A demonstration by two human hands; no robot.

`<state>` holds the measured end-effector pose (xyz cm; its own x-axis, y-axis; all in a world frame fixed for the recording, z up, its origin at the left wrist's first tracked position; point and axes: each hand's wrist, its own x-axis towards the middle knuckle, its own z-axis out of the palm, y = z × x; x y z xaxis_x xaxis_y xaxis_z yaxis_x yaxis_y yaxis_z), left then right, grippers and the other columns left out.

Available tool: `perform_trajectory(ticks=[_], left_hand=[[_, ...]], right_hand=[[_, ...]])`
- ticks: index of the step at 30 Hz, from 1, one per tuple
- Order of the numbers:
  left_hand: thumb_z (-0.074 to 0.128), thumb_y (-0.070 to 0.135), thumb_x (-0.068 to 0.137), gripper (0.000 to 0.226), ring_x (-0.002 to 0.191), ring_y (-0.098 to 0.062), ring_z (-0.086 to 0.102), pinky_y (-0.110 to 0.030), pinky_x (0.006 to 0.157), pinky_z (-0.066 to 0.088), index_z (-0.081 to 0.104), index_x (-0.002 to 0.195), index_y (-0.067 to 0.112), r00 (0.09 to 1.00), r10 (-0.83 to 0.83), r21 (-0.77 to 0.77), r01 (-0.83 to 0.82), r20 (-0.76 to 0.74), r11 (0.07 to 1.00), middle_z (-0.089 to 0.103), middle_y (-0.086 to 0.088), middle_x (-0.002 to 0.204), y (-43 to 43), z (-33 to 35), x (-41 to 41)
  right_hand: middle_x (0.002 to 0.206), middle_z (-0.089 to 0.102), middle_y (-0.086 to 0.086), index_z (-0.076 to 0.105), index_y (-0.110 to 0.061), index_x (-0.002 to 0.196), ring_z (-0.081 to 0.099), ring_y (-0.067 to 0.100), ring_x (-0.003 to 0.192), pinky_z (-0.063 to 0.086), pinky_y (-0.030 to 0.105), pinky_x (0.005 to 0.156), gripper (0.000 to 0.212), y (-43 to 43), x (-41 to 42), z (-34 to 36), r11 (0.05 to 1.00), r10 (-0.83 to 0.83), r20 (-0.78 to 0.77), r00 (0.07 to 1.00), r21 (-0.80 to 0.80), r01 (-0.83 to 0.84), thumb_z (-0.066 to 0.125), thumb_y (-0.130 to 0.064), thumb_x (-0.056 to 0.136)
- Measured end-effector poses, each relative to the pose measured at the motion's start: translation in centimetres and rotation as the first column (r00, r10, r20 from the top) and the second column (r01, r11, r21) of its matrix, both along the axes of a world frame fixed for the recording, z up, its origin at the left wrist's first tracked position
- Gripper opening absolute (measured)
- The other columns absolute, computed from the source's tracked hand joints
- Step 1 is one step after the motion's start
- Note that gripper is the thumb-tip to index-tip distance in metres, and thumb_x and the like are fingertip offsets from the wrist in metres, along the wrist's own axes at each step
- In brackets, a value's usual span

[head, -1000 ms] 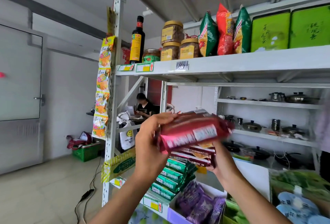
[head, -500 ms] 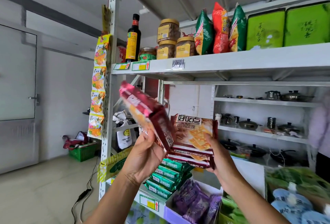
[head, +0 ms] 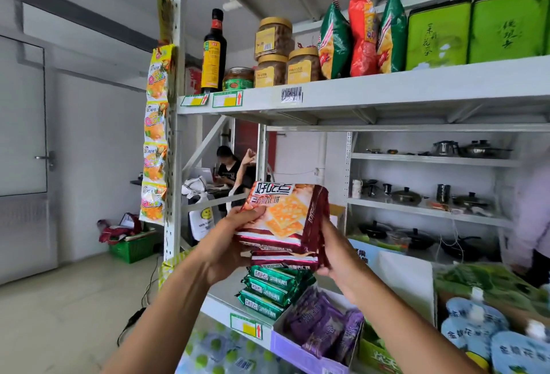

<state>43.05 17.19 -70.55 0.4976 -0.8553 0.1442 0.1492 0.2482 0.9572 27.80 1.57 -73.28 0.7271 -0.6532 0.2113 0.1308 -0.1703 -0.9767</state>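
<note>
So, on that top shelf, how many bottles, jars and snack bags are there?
Dark bottle: 1
Jars: 4 (three yellow-lidded, one squat with a green label)
Snack bags: 3 (two green, one red)
Total: 8

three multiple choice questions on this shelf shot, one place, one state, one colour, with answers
1. Where does the tall dark glass sauce bottle stand?
A) on the white metal top shelf, left of the yellow-lidded plastic jars
B) in a fridge
C) on a chair
2. How are the red foil cracker packs held?
A) by one hand alone
B) not held, lying loose
C) left hand and right hand both grip them
3. What colour are the flat foil packs stacked under the red ones?
A) blue
B) green
C) yellow
1 A, it stands at that shelf's left end; 2 C, fingers curl round both sides; 3 B, green wrappers show.
</note>
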Motion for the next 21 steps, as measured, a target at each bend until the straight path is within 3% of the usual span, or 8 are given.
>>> perform_trajectory(ticks=[3,5,7,10,12,15,18,21], left_hand=[[0.078,0.043,0.079,0.047,0.096,-0.032,0.069,-0.057,0.103,0.051,0.062,0.115,0.017,0.999,0.044,0.036,-0.043,-0.026,0.998,0.074,-0.013,0.101,1.5,-1.2,2.4],[0.076,0.042,0.080,0.043,0.099,-0.034,0.067,-0.061,0.111,0.043,0.067,0.113,0.014,0.992,0.097,0.030,-0.095,-0.085,0.995,0.073,-0.018,0.108,2.9,-2.2,4.0],[0.070,0.038,0.087,0.033,0.092,-0.034,0.068,-0.056,0.106,0.046,0.069,0.105,0.011,0.981,0.169,0.035,-0.167,-0.099,0.985,0.074,-0.018,0.101,4.4,-2.9,5.4],[0.069,0.035,0.090,0.025,0.082,-0.032,0.069,-0.055,0.102,0.050,0.069,0.094,0.010,0.965,0.247,0.082,-0.240,-0.087,0.967,0.075,-0.015,0.087,6.1,-4.1,7.9],[0.072,0.035,0.088,0.025,0.082,-0.032,0.068,-0.057,0.104,0.048,0.068,0.094,0.011,0.962,0.270,0.105,-0.264,-0.047,0.959,0.073,-0.015,0.086,6.6,-4.8,9.9],[0.075,0.036,0.086,0.029,0.088,-0.031,0.067,-0.056,0.103,0.050,0.064,0.104,0.016,0.958,0.286,0.134,-0.284,0.004,0.949,0.071,-0.015,0.096,6.5,-6.0,12.4],[0.078,0.041,0.083,0.039,0.093,-0.030,0.069,-0.049,0.098,0.056,0.067,0.109,0.014,0.946,0.324,0.185,-0.321,0.014,0.929,0.074,-0.012,0.100,5.6,-7.7,14.6],[0.081,0.045,0.080,0.044,0.093,-0.030,0.071,-0.039,0.082,0.059,0.070,0.109,0.013,0.917,0.399,0.216,-0.390,0.000,0.895,0.076,-0.011,0.099,3.8,-8.8,16.4]], right_hand=[[0.089,0.065,-0.002,0.070,-0.028,0.115,0.060,0.006,0.054,0.038,0.020,0.044,0.084,2.1,2.8,0.3,0.999,0.050,-0.097,0.994,0.010,-0.049,0.046,-0.096,0.073],[0.095,0.076,-0.003,0.069,-0.028,0.123,0.067,0.013,0.076,0.044,0.028,0.058,0.095,3.5,4.8,-0.1,0.989,0.122,-0.145,0.982,0.097,-0.108,0.050,-0.101,0.064],[0.110,0.079,0.000,0.068,-0.035,0.127,0.069,0.020,0.097,0.050,0.033,0.073,0.100,5.0,6.5,-0.7,0.959,0.224,-0.156,0.962,0.213,-0.188,0.061,-0.101,0.052],[0.120,0.076,0.009,0.064,-0.034,0.131,0.071,0.031,0.109,0.058,0.050,0.087,0.105,7.2,9.2,-2.1,0.885,0.330,-0.124,0.936,0.385,-0.262,0.083,-0.087,0.042],[0.119,0.075,0.013,0.062,-0.026,0.134,0.073,0.032,0.102,0.062,0.049,0.080,0.110,8.3,11.1,-3.5,0.838,0.358,-0.067,0.931,0.463,-0.289,0.095,-0.071,0.040],[0.107,0.075,0.011,0.060,-0.017,0.134,0.069,0.028,0.092,0.057,0.032,0.063,0.106,8.8,13.7,-5.2,0.802,0.304,0.050,0.951,0.526,-0.284,0.100,-0.056,0.045],[0.103,0.075,0.007,0.062,-0.019,0.132,0.067,0.021,0.091,0.051,0.026,0.057,0.090,8.2,16.3,-6.4,0.812,0.177,0.110,0.978,0.546,-0.208,0.095,-0.052,0.054],[0.101,0.077,0.006,0.068,-0.019,0.126,0.068,0.017,0.086,0.052,0.024,0.054,0.082,7.8,18.8,-7.6,0.803,0.088,0.124,0.988,0.578,-0.144,0.090,-0.056,0.057]])
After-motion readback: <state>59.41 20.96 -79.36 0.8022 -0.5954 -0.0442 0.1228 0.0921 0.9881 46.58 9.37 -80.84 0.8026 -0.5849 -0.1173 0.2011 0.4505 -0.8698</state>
